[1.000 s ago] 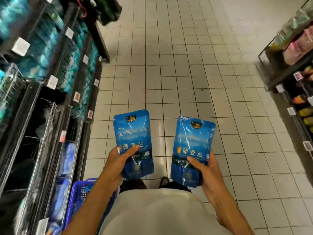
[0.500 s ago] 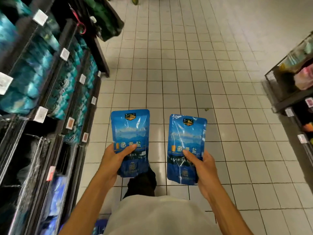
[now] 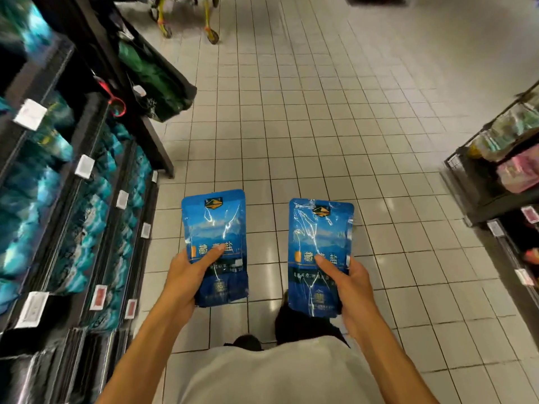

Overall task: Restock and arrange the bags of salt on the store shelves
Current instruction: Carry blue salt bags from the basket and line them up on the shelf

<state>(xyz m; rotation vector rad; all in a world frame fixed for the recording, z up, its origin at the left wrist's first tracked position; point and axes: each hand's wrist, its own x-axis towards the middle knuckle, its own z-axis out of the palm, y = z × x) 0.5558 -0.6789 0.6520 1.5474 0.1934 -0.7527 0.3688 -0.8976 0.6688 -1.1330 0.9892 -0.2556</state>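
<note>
I hold two blue salt bags upright over the tiled aisle, one in each hand. My left hand (image 3: 186,272) grips the lower part of the left salt bag (image 3: 214,223), thumb across its front. My right hand (image 3: 347,284) grips the lower part of the right salt bag (image 3: 319,237) the same way. The two bags are apart, side by side. Dark store shelves (image 3: 73,205) on my left hold rows of teal and blue bags (image 3: 26,211) behind white price tags.
A second shelf unit (image 3: 481,205) with pink and pale packs stands at the right edge. A yellow-wheeled cart (image 3: 186,21) is at the aisle's far end. Green goods (image 3: 151,74) jut from the left shelf end. White floor tiles lie between.
I have walked forward along the aisle with both bags held as before. The blue basket and the wire racks at lower left have dropped out of view; the cart has appeared ahead.
</note>
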